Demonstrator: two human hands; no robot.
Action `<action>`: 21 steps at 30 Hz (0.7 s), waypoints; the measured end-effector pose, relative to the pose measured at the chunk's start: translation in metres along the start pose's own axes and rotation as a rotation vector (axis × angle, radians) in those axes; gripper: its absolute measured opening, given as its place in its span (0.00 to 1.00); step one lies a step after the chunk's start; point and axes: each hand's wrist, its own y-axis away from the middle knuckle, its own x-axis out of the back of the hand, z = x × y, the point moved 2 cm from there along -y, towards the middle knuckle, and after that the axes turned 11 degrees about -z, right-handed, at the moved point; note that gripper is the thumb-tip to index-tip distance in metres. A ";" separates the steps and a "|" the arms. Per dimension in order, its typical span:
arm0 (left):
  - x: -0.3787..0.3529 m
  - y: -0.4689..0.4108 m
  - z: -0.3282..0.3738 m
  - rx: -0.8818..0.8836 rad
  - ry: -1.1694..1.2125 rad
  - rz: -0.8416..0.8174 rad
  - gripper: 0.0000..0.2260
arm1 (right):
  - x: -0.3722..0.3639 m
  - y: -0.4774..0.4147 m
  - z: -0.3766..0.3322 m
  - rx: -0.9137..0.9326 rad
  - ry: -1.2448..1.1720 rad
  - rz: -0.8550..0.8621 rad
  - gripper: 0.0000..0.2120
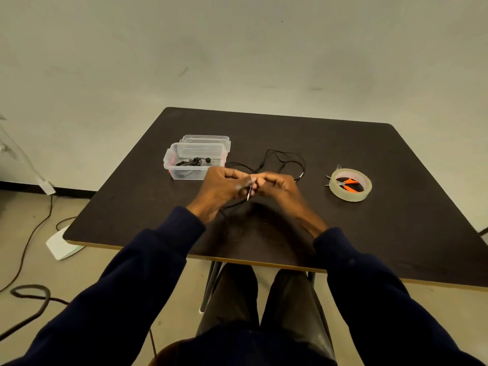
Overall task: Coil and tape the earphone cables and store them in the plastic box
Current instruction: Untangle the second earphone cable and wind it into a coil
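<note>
We're pinching the earphone cable (285,157) btwn left hand (221,186) & right hand (280,184), just right of the plastic box (169,165); tape roll (351,197) is lying farther right.

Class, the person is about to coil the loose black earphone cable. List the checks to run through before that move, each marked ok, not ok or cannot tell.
1. Grip: left hand and right hand both pinch the thin black earphone cable beside its metal plug: ok.
2. Cable free of knots: its loops cross on the dark table: cannot tell.
3. Clear plastic box open, clear lid lying behind it: ok.
4. Room in the box: one coiled black earphone inside, space left: ok.
5. Roll of clear tape on the right, orange-handled cutters in its hole: ok.
6. Tape end free: cannot tell.
</note>
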 end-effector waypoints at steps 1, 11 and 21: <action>0.003 -0.003 0.003 -0.025 0.072 -0.005 0.07 | 0.004 -0.002 -0.001 -0.004 -0.096 -0.003 0.10; 0.007 -0.016 0.009 0.194 0.287 -0.421 0.13 | 0.039 -0.021 -0.021 0.086 0.326 0.013 0.07; -0.016 -0.022 0.022 0.021 0.547 -0.451 0.15 | 0.054 -0.035 -0.027 0.170 0.323 -0.136 0.17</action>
